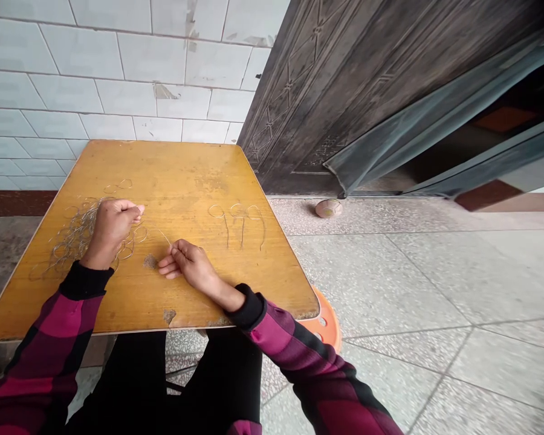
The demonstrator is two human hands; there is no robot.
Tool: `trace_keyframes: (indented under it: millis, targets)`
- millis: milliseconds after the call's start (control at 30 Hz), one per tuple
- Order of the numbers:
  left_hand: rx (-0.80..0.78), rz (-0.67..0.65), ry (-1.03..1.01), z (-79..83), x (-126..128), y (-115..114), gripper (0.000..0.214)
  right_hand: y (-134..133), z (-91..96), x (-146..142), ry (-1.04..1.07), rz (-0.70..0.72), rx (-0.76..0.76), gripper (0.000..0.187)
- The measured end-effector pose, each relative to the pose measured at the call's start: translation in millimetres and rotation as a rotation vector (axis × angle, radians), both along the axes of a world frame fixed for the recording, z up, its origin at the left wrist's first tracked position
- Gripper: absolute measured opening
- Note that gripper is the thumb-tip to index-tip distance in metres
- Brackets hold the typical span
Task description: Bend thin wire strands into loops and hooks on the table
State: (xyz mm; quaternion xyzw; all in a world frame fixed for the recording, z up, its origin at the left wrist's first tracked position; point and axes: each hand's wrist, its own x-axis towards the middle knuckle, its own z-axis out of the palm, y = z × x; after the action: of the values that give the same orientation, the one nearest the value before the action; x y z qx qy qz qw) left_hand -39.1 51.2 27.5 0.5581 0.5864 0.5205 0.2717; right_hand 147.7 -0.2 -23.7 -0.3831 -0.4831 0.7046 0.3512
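The left grip (116, 228) is pinched narrow on a tangle of thin wire (75, 238) spreading to its left, while the right grip (185, 261) lies loosely curled, holding nothing that shows – a wire strand (158, 233) ends just beside it. Three looped wire pieces (238, 225) lie nearer the right hand, on the yellow wooden tabletop (199, 175), right of centre.

**Wire Hidden Under Hand, Edges Cut Off**

Where the wire (84, 232) passes beneath the left hand (116, 228), it is hidden, and any grip on it cannot be made out. The orange stool (327, 320) is largely covered by the table (176, 181). The door curtain (417, 127) is cut off by the right edge, the sleeves (49, 344) by the bottom edge. A small round thing (329, 208) on the floor (390, 272) cannot be identified.
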Motion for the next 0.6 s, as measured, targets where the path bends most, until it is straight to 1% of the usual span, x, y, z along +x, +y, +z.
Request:
trace_keyframes:
  millis: [167, 300, 367, 467, 533, 600]
  targets:
    - [-0.011, 0.029, -0.104, 12.4, 0.6, 3.2, 0.022, -0.4, 1.9, -0.1, 0.023, -0.047, -0.01, 0.019]
    - [-0.061, 0.029, -0.229, 20.3, 1.2, 4.7, 0.02, -1.3, 6.6, 0.3, 0.151, -0.087, 0.018, 0.024]
    - [-0.095, 0.023, -0.286, 21.2, 0.6, 6.6, 0.02, -1.9, 9.2, 0.9, 0.212, -0.097, 0.052, 0.027]
    - [-0.128, 0.022, -0.331, 20.1, -1.3, 9.9, 0.022, -3.0, 10.4, 1.4, 0.233, -0.106, 0.073, 0.03]
    - [-0.135, 0.028, -0.341, 19.5, -4.5, 11.9, 0.023, -3.8, 8.9, 1.6, 0.242, -0.114, 0.068, 0.03]
    - [-0.119, 0.062, -0.361, 19.9, -10.6, 13.5, 0.022, -4.2, 6.4, 2.7, 0.265, -0.13, 0.068, 0.03]
